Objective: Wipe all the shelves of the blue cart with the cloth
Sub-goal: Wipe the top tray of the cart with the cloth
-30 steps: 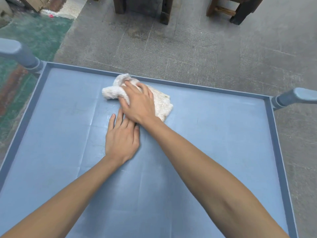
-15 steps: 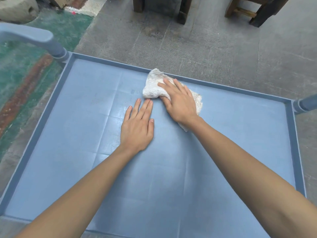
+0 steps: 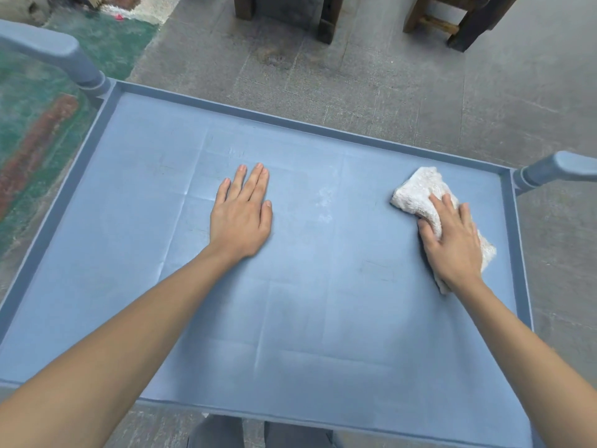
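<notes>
Cloth (image 3: 416,195) on top shelf (image 3: 323,318), long axis running far-left to near-right.
White, bunched terry; right hand (image 3: 452,240) clamped on it, left hand (image 3: 240,218) flat, fingers apart.

right hand (image 3: 452,240) and cloth (image 3: 416,195) swept from shelf's far middle to right edge, now well apart from left hand (image 3: 240,218)

Two bare hands are counted, a left hand (image 3: 240,218) and a right hand (image 3: 452,244). One white cloth (image 3: 416,194) is seen on one blue cart shelf (image 3: 323,318). Two cart handles (image 3: 48,50) are visible. Four dark wooden furniture legs (image 3: 326,17) are counted on the floor.
</notes>
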